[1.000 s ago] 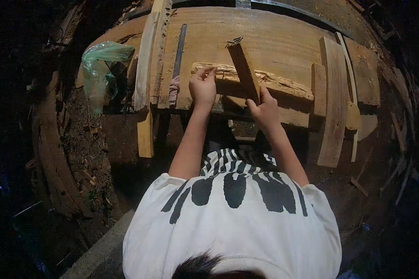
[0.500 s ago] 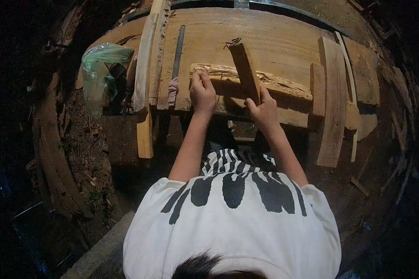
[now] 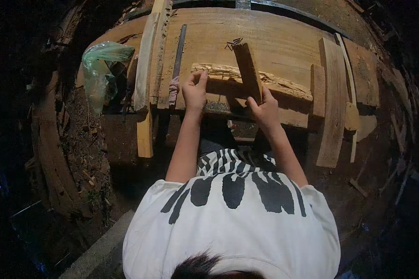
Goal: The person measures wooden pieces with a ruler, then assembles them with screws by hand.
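My right hand (image 3: 264,109) grips the lower end of a short wooden block (image 3: 248,69), its thumb and fingers round it. The block slants up over a long, rough-split piece of wood (image 3: 284,85) on the plank bench. Near the left end of that split piece is my left hand (image 3: 194,93), thumb and fingers drawn together. Whatever it may hold is too small to make out. A thin dark nail (image 3: 222,76) seems to stand in the split piece. Several loose nails (image 3: 234,43) lie by the block's upper end.
On the left lie a metal bar with a cloth-wrapped end (image 3: 174,88), a wooden batten (image 3: 146,60) and a green plastic bag (image 3: 97,69). A small block (image 3: 317,88) and a board (image 3: 331,102) are on the right of the plank bench (image 3: 284,37).
My left hand has shifted a little left, away from the split piece's face. The block in my right hand has tipped slightly right, so more of the loose nails show.
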A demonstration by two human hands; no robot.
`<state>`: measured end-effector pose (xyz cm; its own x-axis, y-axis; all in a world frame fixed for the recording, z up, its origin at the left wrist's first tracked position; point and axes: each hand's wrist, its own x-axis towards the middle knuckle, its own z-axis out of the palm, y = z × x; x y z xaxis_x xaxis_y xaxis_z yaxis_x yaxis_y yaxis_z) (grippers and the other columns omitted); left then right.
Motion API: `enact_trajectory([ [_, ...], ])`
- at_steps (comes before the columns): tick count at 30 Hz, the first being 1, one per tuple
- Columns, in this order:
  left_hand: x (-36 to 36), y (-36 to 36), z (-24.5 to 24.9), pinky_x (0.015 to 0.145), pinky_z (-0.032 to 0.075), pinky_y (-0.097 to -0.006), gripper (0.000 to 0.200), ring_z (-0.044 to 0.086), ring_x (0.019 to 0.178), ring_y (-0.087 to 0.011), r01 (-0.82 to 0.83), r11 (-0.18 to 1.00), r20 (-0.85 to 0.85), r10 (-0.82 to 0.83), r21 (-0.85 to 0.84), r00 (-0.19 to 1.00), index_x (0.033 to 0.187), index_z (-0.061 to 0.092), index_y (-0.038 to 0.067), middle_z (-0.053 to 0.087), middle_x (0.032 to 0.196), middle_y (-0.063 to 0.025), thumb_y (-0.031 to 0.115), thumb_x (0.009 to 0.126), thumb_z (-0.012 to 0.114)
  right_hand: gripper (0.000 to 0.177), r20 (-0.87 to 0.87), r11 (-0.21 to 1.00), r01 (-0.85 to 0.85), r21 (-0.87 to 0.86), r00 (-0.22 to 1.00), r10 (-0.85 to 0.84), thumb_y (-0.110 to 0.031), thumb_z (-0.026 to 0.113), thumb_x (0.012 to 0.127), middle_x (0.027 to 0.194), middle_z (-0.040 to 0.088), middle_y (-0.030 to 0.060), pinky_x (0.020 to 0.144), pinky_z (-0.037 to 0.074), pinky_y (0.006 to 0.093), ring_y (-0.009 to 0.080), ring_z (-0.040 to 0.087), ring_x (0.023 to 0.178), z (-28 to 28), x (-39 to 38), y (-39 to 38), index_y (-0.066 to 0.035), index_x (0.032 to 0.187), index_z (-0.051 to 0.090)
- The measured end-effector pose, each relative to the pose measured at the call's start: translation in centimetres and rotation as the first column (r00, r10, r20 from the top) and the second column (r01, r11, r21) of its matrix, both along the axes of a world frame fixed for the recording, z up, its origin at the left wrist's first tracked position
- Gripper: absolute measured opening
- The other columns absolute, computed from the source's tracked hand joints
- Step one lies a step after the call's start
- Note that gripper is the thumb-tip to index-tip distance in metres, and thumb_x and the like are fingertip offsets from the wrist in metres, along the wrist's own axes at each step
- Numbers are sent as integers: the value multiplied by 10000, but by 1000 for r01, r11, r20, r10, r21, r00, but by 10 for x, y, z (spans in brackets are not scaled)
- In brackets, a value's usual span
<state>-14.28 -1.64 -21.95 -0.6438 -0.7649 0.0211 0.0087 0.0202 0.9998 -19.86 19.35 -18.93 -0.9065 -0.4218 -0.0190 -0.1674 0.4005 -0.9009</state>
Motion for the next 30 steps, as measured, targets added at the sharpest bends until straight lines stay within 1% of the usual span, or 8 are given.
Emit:
enact_trajectory([
  [3,0,2,6,709,476,-280,209,597,745,-114,-3,1000,19,3,25,1000,937,677,-3,667,827,-37,197,885,705,414,29,999,14,-39,999,-12,-181,665,819,952,682,242,778,537,437,381,672,927,1,1,0,-11,1178,549],
  [5,-1,5,8,702,481,-283,206,609,753,-109,0,997,29,2,-77,1000,944,692,-14,667,830,-37,178,871,716,415,21,1000,17,-2,1000,-17,-179,667,817,949,683,242,776,537,437,379,673,927,0,1,1,-10,1177,551],
  [9,-7,10,1,691,483,-282,218,618,763,-111,-27,994,81,36,-103,996,941,703,-23,667,842,-41,179,862,725,418,19,999,25,-24,1000,-24,-175,669,813,948,682,245,777,538,438,378,674,929,-8,0,1,-13,1179,550],
  [12,-12,10,-2,661,477,-287,216,608,730,-116,-60,987,116,78,-150,990,937,707,-17,652,797,-44,182,856,731,431,15,1000,16,-9,1000,-16,-163,658,818,949,698,207,772,530,369,285,699,879,2,2,1,0,1203,551],
  [14,-13,10,-3,627,465,-297,207,589,679,-124,-83,946,186,147,-314,971,933,712,-5,620,746,-51,181,846,739,428,31,1000,2,25,1000,-3,-139,650,801,928,686,236,759,530,394,340,694,874,8,4,0,1,1192,548],
  [18,-12,17,7,628,456,-311,196,582,673,-155,-107,942,175,169,-318,970,926,714,5,597,730,-62,175,833,747,449,-27,981,-79,179,996,85,-137,645,776,916,667,268,750,527,428,406,666,887,16,5,-4,-17,1196,542],
  [20,-11,15,1,657,462,-327,205,597,713,-191,-109,905,66,149,-411,987,915,709,1,605,767,-83,194,845,727,456,-58,967,-127,221,988,143,-207,669,793,843,675,232,724,538,492,410,664,834,35,7,-8,-62,1196,511],
  [30,-6,22,19,690,467,-342,242,609,749,-230,-48,947,157,102,-316,982,905,685,3,600,819,-111,241,871,658,441,-83,933,-193,304,970,228,-218,683,803,791,675,207,689,539,495,399,671,797,45,5,-23,-94,1165,464],
])
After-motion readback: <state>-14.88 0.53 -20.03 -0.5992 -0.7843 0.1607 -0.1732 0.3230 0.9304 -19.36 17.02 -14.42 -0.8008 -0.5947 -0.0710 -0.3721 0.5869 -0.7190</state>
